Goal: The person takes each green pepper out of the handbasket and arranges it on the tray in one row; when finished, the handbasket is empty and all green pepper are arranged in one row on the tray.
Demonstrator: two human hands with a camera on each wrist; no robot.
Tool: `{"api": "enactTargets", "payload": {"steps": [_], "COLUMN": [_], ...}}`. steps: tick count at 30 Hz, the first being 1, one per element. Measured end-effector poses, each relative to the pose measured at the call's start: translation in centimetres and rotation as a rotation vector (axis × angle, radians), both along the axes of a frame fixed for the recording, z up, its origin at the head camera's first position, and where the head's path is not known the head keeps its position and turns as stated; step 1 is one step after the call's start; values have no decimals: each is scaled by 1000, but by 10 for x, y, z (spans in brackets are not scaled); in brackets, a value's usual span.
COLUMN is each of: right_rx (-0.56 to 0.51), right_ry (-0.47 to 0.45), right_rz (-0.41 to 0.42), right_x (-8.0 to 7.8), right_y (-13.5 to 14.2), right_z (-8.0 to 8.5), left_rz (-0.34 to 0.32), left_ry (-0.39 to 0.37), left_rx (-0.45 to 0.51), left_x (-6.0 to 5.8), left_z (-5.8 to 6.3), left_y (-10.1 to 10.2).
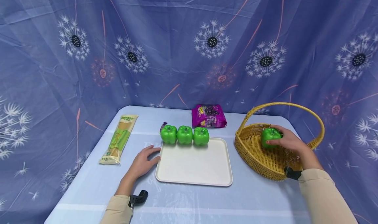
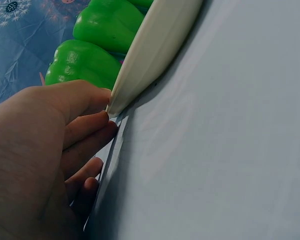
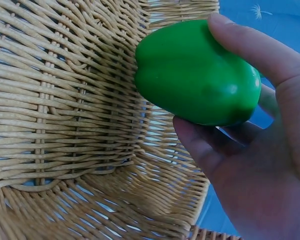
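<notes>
Inside the wicker basket (image 1: 251, 158), my right hand (image 1: 289, 139) grips a green bell pepper (image 1: 270, 138), thumb on one side and fingers on the other. The right wrist view shows this bell pepper (image 3: 190, 75) held close to the woven wall (image 3: 50, 100). My left hand (image 1: 143, 162) rests at the left edge of the white tray (image 1: 195, 165), its fingertips touching the rim (image 2: 155, 50) in the left wrist view. Three more green bell peppers, a left one (image 1: 169, 134), a middle one (image 1: 184, 135) and a right one (image 1: 200, 136), stand in a row along the tray's back edge.
A purple candy bag (image 1: 209, 116) lies behind the tray. A small purple wrapped piece (image 1: 163, 126) shows partly behind the left pepper. On the left lies a long noodle packet (image 1: 119, 139). The basket's tall handle (image 1: 283, 103) arches over it. A blue curtain (image 1: 165, 53) hangs behind the table.
</notes>
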State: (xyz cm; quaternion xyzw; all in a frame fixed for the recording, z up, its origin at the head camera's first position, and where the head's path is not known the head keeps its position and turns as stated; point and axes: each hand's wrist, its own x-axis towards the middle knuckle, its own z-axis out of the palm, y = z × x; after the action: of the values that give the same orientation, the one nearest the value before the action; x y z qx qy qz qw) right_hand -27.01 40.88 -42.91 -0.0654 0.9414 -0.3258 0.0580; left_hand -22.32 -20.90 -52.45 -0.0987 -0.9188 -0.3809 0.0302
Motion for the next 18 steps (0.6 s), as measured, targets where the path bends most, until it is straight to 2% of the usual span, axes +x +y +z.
{"api": "enactTargets", "payload": {"steps": [11,18], "right_rx": [30,-14], "right_ry": [63,56], "right_rz": [25,-15], "right_x": [7,12], "right_y": [-13,-20], "right_z": [14,19], "left_rz": [1,8], "left_ry": [-8,-3], "left_rx": [-5,9], "left_x": [-1,0], "left_z": [0,-1], "left_y": [0,-1]}}
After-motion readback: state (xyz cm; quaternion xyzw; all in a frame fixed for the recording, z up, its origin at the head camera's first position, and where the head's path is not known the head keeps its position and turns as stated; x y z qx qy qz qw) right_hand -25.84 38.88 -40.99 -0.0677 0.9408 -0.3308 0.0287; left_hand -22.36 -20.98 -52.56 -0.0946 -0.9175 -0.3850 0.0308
